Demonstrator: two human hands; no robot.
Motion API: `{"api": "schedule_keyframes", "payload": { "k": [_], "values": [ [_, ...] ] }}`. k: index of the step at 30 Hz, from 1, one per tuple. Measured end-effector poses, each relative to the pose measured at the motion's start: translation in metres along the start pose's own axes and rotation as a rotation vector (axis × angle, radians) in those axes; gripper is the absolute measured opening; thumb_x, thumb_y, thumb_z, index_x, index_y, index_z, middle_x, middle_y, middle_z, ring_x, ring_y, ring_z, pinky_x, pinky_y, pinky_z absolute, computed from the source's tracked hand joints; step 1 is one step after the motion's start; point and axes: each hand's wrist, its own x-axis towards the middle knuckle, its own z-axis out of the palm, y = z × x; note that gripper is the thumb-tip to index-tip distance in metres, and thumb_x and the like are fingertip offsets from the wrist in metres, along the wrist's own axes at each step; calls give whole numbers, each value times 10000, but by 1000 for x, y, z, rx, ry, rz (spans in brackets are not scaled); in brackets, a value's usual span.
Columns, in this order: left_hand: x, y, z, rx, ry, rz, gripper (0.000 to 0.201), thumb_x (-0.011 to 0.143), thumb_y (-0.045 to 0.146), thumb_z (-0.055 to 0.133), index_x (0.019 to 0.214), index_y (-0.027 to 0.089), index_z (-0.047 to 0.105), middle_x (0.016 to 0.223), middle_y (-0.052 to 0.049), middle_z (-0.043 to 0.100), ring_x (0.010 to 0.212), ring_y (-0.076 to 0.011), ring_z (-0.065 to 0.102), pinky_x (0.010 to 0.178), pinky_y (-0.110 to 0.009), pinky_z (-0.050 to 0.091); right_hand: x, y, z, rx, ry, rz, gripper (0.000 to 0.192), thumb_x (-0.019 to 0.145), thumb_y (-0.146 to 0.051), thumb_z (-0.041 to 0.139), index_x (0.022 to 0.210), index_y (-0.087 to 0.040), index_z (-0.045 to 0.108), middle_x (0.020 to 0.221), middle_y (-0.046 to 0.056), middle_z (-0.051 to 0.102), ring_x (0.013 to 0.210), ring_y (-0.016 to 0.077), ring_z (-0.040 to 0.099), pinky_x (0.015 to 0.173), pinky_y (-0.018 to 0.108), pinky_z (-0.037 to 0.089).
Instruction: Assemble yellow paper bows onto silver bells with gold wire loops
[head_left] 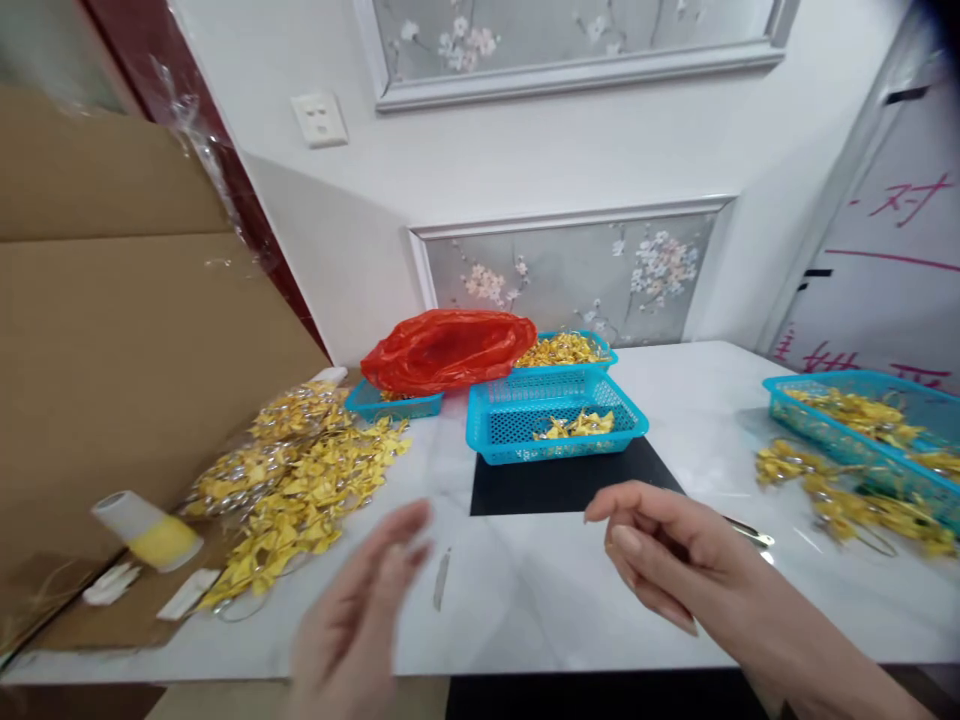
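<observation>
A small pale metal strip (442, 579) lies on the white marble table (675, 400) near its front edge, long axis running toward the back edge. It sits between the hands, closer to the blurred, open, empty left hand (360, 610). The loosely curled right hand (667, 555) appears empty, with thin metal tweezers (750, 533) just behind it.

Four blue mesh baskets (553, 415) (one half hidden under the bag), one red plastic bag (448, 349), two loose heaps of yellow folded pieces (300, 470), one black mat (570, 480), two bare hands (660, 550), one wall socket (319, 119)
</observation>
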Motion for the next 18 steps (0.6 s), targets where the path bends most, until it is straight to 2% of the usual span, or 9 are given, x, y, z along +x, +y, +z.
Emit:
{"api": "schedule_keyframes", "payload": {
  "k": [2, 4, 6, 8, 10, 12, 14, 16, 18],
  "values": [
    [-18, 0, 42, -252, -231, -307, 380, 801, 510, 705, 1049, 229, 771, 1226, -119, 722, 1233, -351, 575, 999, -469, 495, 2, -7, 1, -24, -8, -51, 352, 945, -497, 538, 1101, -186, 593, 659, -50, 486, 472, 58, 368, 439, 192, 308],
    [-29, -1, 72, -427, -408, -476, 379, 759, 511, 749, 982, 209, 797, 1192, -144, 737, 1236, -362, 572, 941, -432, 523, 3, -12, -1, -45, -8, -94, 305, 949, -449, 549, 1099, -189, 604, 661, -48, 502, 487, 61, 392, 457, 196, 327],
    [-33, -2, 89, -510, -511, -566, 366, 726, 487, 788, 962, 207, 806, 1189, -143, 739, 1244, -362, 565, 922, -411, 521, 6, -16, -3, -35, -6, -122, 269, 954, -415, 547, 1085, -191, 616, 637, -53, 510, 479, 62, 407, 458, 201, 333],
    [-34, -5, 94, -536, -514, -605, 375, 697, 484, 810, 952, 209, 810, 1188, -140, 738, 1252, -361, 551, 909, -397, 517, 8, -18, -5, -13, 33, -138, 252, 940, -399, 573, 1067, -192, 644, 630, -42, 554, 505, 75, 455, 478, 208, 357],
    [-34, -7, 93, -512, -398, -585, 384, 665, 512, 822, 919, 224, 816, 1179, -128, 738, 1254, -356, 537, 885, -383, 519, 11, -16, -6, 20, 99, -145, 255, 906, -402, 624, 1047, -199, 686, 659, -17, 626, 585, 100, 529, 544, 220, 411],
    [-34, -7, 88, -405, -221, -471, 351, 647, 526, 828, 869, 254, 819, 1153, -89, 737, 1190, -308, 560, 834, -320, 519, 13, -11, -4, 83, 155, -118, 277, 873, -418, 670, 1062, -220, 717, 712, 1, 685, 686, 127, 588, 642, 240, 460],
    [-35, -2, 84, -267, -142, -326, 300, 663, 507, 826, 836, 262, 818, 1021, -56, 740, 992, -223, 606, 743, -244, 501, 15, -4, 1, 150, 193, -69, 305, 854, -441, 693, 1083, -243, 732, 751, 8, 714, 765, 149, 617, 734, 270, 486],
    [-37, 7, 84, -214, -239, -298, 288, 683, 493, 818, 834, 248, 819, 863, -40, 716, 787, -163, 588, 636, -209, 477, 16, 3, 9, 216, 222, -46, 318, 838, -456, 710, 1082, -254, 742, 780, 11, 722, 802, 158, 629, 784, 290, 496],
    [-40, 17, 87, -287, -421, -413, 333, 685, 510, 810, 866, 231, 822, 840, -57, 708, 720, -156, 581, 561, -208, 470, 15, 7, 17, 278, 230, -31, 313, 834, -456, 716, 1076, -258, 745, 802, 6, 715, 753, 143, 626, 740, 277, 508]
  ]
}}
